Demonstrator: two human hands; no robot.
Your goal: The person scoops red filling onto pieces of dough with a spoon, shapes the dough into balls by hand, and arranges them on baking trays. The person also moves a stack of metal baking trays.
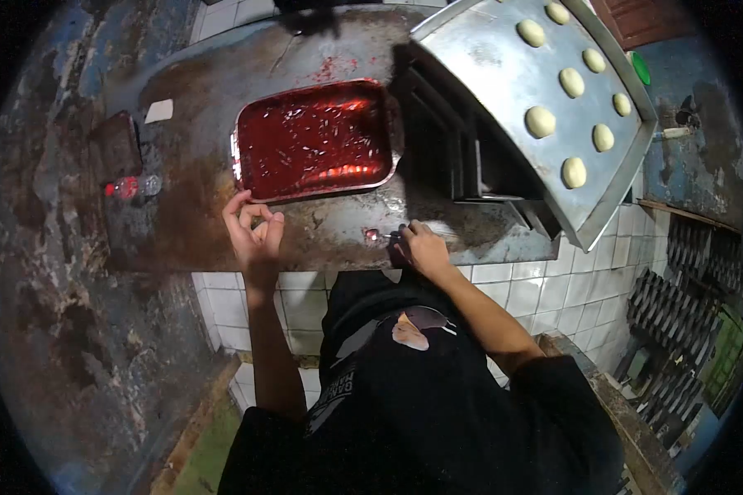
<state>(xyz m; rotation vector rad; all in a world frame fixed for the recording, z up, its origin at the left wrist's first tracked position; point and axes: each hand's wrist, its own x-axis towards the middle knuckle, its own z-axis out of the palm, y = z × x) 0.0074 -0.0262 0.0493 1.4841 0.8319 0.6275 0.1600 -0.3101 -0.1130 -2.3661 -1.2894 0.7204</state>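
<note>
A rectangular metal tray (pixel 390 157) holds a glossy dark red liquid or jelly. My left hand (pixel 254 235) is at its near left corner, palm up, with fingers bent and apart. One fingertip is at or very near the rim; I cannot tell whether it touches. Nothing shows in that hand. To the right, my right hand (pixel 426 249) is closed around a small dark-handled tool (pixel 395 235) low over the table's near edge. A small shiny red piece (pixel 371 235) sits at the tool's left end; its exact kind is unclear.
Beyond my right hand, a large metal baking sheet (pixel 504 74) with several pale dough balls (pixel 572 82) rests on dark stacked trays (pixel 462 157). A bottle with a red label (pixel 128 187) lies at left near a pale flat piece (pixel 159 110). Red specks mark the worn table (pixel 190 223).
</note>
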